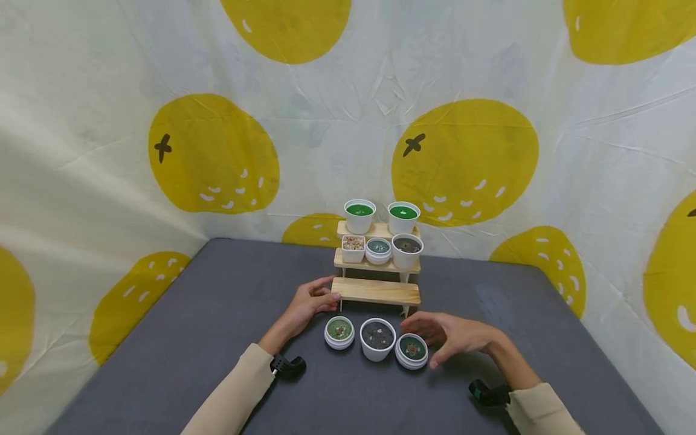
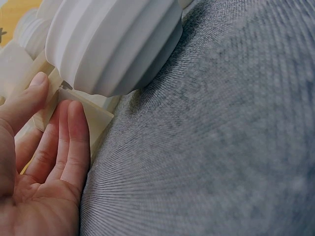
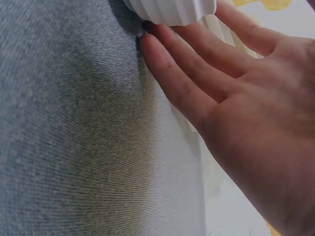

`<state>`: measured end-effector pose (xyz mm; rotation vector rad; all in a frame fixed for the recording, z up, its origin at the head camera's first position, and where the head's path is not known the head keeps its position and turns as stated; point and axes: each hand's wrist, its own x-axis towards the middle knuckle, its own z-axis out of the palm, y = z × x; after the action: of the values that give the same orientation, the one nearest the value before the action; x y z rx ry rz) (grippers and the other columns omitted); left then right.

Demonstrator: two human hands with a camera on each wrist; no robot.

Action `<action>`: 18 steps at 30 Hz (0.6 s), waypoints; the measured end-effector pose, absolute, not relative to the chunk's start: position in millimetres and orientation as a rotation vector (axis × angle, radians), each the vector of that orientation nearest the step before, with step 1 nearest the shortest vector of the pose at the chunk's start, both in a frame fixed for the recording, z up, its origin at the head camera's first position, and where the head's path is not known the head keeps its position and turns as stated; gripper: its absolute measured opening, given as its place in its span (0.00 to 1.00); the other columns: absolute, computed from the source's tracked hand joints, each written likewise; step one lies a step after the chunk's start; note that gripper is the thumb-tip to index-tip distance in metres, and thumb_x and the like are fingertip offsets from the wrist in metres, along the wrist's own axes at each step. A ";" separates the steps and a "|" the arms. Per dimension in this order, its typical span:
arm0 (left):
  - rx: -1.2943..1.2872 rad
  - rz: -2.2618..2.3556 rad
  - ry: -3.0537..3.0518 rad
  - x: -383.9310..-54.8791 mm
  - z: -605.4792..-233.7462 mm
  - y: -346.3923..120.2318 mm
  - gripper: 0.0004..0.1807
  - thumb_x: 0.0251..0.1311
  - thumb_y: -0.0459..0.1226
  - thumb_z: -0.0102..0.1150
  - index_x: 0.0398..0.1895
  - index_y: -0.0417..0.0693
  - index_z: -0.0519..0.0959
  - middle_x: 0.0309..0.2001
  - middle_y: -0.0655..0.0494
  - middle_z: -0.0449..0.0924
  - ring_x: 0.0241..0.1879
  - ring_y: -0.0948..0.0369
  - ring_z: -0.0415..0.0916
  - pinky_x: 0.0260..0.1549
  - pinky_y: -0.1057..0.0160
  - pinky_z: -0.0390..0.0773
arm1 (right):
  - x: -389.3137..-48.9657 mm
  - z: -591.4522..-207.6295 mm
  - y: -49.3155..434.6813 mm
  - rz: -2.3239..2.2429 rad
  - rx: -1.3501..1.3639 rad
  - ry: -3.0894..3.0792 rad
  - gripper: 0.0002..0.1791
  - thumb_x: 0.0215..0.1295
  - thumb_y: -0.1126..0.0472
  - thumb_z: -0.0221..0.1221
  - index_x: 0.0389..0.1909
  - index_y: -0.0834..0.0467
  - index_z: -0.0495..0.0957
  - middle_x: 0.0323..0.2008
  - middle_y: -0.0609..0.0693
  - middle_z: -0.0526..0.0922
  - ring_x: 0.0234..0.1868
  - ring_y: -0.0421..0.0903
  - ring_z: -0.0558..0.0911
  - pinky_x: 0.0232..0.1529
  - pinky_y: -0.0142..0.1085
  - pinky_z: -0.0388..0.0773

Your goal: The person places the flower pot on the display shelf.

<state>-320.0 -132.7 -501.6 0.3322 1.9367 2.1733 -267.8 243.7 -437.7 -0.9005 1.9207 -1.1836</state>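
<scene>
A three-step wooden stand [image 1: 380, 292] stands on the dark grey cloth. My left hand [image 1: 306, 307] pinches the left end of its lowest step, with the thumb [image 2: 37, 91] at the edge and the fingers along the side support. In front of the stand are a low white pot with speckled green fill [image 1: 339, 329], a taller white pot with dark grey fill [image 1: 377, 335] and a low white pot with dark green fill [image 1: 412, 348]. My right hand [image 1: 459, 334] is around the right side of the dark green pot, its fingers extended behind and thumb in front.
Two white pots with bright green fill [image 1: 360, 210] stand on the top step. The middle step bears a square pot of beige bits [image 1: 353, 243], a low blue-grey pot [image 1: 378, 248] and a tall brown-filled pot [image 1: 407, 245]. A white curtain with yellow fruit [image 1: 326, 139] hangs behind.
</scene>
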 end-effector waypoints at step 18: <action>0.325 2.172 1.946 -321.9 -505.3 -131.9 0.37 0.65 0.33 0.69 0.76 0.43 0.67 0.39 0.54 0.86 0.36 0.61 0.86 0.40 0.64 0.88 | -269.0 -445.6 239.3 -1.172 -0.971 1.909 0.41 0.59 0.68 0.71 0.73 0.61 0.66 0.72 0.63 0.71 0.70 0.42 0.74 0.66 0.26 0.70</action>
<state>-321.9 -131.9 -505.3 0.3248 1.9465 2.1715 -269.0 239.3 -445.6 -0.9714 1.9091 -1.1718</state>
